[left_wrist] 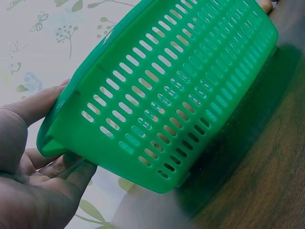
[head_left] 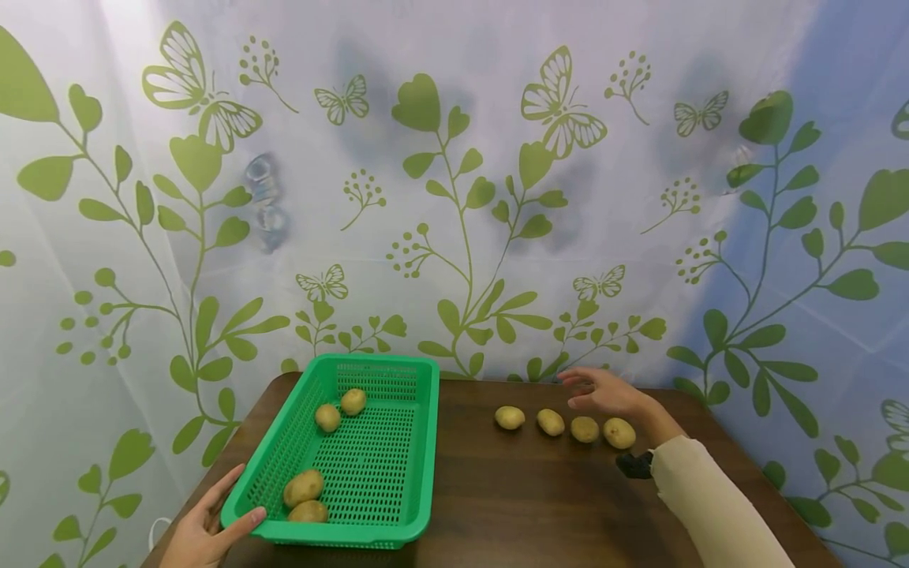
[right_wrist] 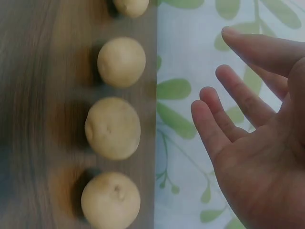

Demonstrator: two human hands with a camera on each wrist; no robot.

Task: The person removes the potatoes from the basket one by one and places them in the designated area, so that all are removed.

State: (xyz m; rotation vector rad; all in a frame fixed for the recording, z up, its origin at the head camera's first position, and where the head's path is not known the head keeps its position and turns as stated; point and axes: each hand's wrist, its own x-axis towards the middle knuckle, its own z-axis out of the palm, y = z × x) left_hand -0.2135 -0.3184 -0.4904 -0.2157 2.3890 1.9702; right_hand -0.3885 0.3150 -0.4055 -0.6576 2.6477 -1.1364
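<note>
Room on brown tabletop between perforated plastic basket and four potatoes, lined near the far edge. Near their right end, right hand, fingers loosely spread, gripping nothing. Inside basket, along left wall, four more potatoes. On near-left rim, left hand, thumb and fingers pinching.

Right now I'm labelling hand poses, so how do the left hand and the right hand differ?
The left hand grips the rim of the green basket; the right hand holds nothing.
The left hand is at the basket's near left corner, while the right hand is in the air by the row of potatoes.
Both hands are bare.
</note>
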